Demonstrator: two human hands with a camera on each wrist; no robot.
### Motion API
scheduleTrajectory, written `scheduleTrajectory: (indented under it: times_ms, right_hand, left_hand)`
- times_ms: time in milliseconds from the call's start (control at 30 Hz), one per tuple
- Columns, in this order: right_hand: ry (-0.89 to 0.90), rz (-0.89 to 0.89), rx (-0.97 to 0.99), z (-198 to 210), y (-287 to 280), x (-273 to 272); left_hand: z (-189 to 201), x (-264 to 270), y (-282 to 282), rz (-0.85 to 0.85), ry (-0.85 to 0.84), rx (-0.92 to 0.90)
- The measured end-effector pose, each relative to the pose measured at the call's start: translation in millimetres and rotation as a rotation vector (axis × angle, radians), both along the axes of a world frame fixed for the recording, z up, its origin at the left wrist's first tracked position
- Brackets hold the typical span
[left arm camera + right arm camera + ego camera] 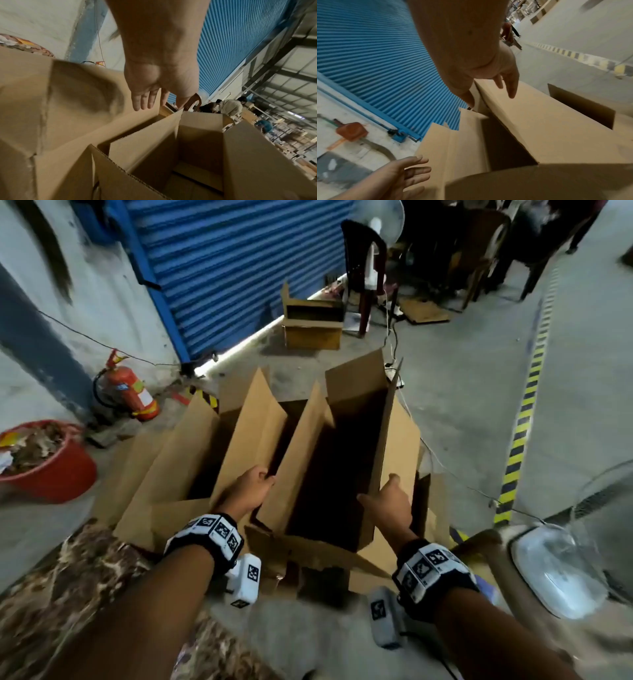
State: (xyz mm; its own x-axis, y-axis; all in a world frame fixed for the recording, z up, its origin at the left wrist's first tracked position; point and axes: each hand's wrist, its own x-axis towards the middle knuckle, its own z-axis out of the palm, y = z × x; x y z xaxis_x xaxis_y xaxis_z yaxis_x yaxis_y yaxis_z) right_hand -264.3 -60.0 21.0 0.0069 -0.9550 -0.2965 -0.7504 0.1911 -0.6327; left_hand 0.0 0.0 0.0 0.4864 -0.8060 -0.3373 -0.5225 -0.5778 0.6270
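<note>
A tall open cardboard box (387,440) stands on the floor in front of me, its flaps up and its inside dark. A second open box (246,422) leans against its left side. My left hand (253,489) reaches into the gap between the two boxes, by the left flap (147,142); in the left wrist view its fingers (145,102) are straight and hold nothing. My right hand (387,501) lies on the right flap (547,128), straight fingers (510,89) on its outer face, thumb toward the inner side. The left hand (412,171) also appears spread in the right wrist view.
Flattened cardboard (137,460) lies under the boxes. A red tub of scraps (48,463) and a fire extinguisher (137,392) stand at left by the blue shutter (233,268). Another open box (313,320) and a chair (366,261) are behind. A fan (561,570) is close at right.
</note>
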Motion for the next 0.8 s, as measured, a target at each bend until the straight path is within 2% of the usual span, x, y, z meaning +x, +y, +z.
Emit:
scheduleTrajectory:
  times_ms: [100, 167, 267, 300, 367, 400, 467, 500, 633, 800]
  right_hand:
    - [-0.004, -0.028, 0.092, -17.9, -22.4, -9.7]
    - [0.008, -0.11, 0.158, -34.6, -35.4, -28.0]
    - [0.045, -0.165, 0.159, -55.4, -52.0, -60.6]
    - [0.045, -0.168, 0.158, -59.2, -53.6, -68.8]
    - [-0.004, -0.186, 0.156, -65.4, -56.0, -81.4]
    - [-0.039, -0.201, 0.149, -67.4, -57.8, -86.0]
    - [-0.141, -0.243, 0.156, -66.6, -56.4, -89.9]
    - [-0.173, -0.254, 0.156, -65.6, -55.7, -92.1]
    - [-0.234, -0.255, 0.099, -46.1, -50.7, -96.8]
    - [-0.299, -0.259, 0.024, 0.3, -44.7, -112.6]
  left_hand:
    - [-26.3, 5.3, -27.7, 0.011, 0.016, 0.095]
    - [-46.6, 8.7, -42.3, 0.025, 0.021, 0.161]
    - [-72.3, 9.5, -60.0, 0.0, 0.1, 0.222]
    - [-88.3, 12.6, -65.1, -0.023, 0.138, 0.239]
    - [-150.9, 26.5, -79.6, -0.034, 0.17, 0.263]
    - [-168.0, 26.6, -84.2, -0.053, 0.173, 0.288]
    - [-160.3, 8.4, -81.8, -0.09, 0.172, 0.303]
    - [-136.5, -8.0, -77.5, -0.116, 0.145, 0.31]
    - [-108.6, -33.4, -69.1, -0.175, -0.03, 0.319]
    - [-51.4, -29.4, -62.4, -0.109, -0.028, 0.057]
